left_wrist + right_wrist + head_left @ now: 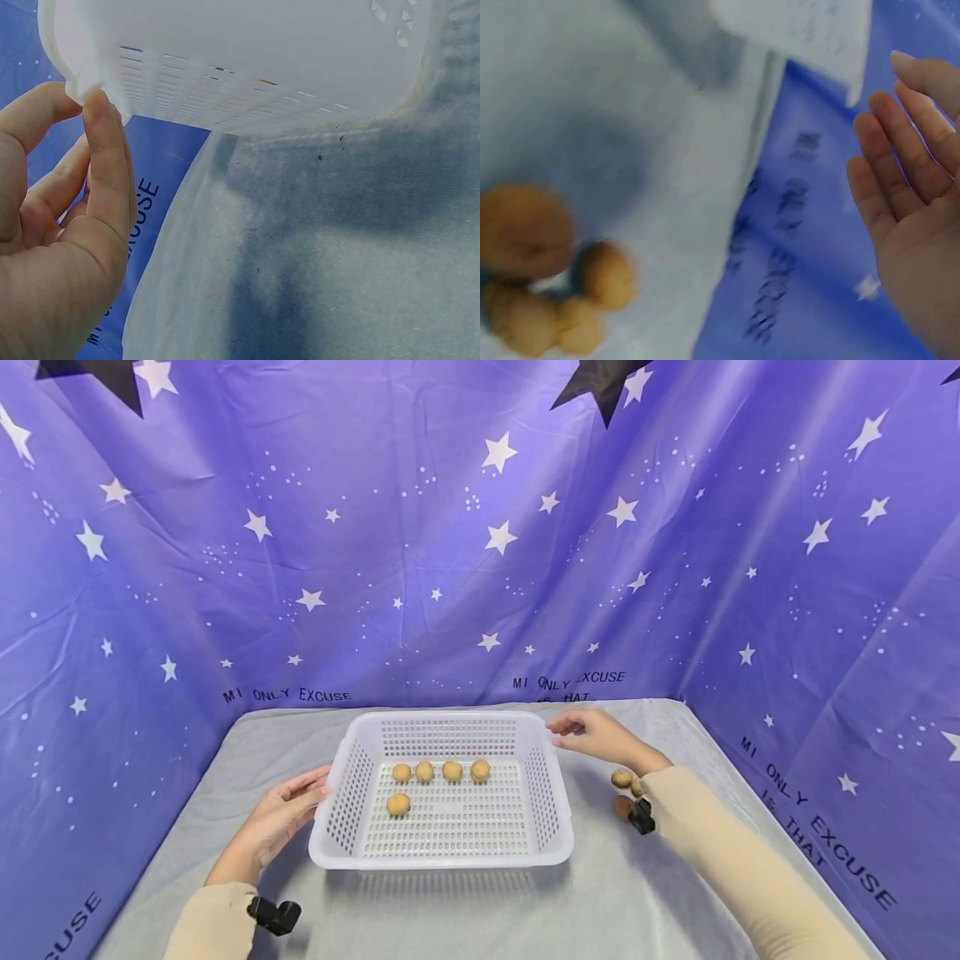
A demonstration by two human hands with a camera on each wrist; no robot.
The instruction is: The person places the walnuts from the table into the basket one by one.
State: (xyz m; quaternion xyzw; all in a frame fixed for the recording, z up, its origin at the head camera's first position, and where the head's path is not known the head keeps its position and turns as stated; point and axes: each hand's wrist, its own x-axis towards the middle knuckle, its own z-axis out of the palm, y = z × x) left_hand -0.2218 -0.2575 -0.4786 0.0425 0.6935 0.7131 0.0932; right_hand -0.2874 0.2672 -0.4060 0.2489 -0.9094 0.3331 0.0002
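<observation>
A white perforated plastic basket (pixel 442 863) stands in the middle of the head view. Inside it lie several round, tan, walnut-like balls (pixel 398 804), most of them in a row towards the back. At the left rim, my left hand (pixel 273 821) pinches the basket's edge between thumb and fingers, as the left wrist view shows up close. My right hand (pixel 592 735) is beside the back right corner with loosely bent fingers. In the right wrist view, a small gap separates these fingers (pixel 889 135) from the basket (pixel 802 30), and they hold nothing.
Several brown round pieces (pixel 622 778) lie on the grey cloth-covered table (pixel 450 918), near the right wrist; they are blurred in the right wrist view. A purple star-patterned curtain (pixel 420 552) closes off the back and both sides.
</observation>
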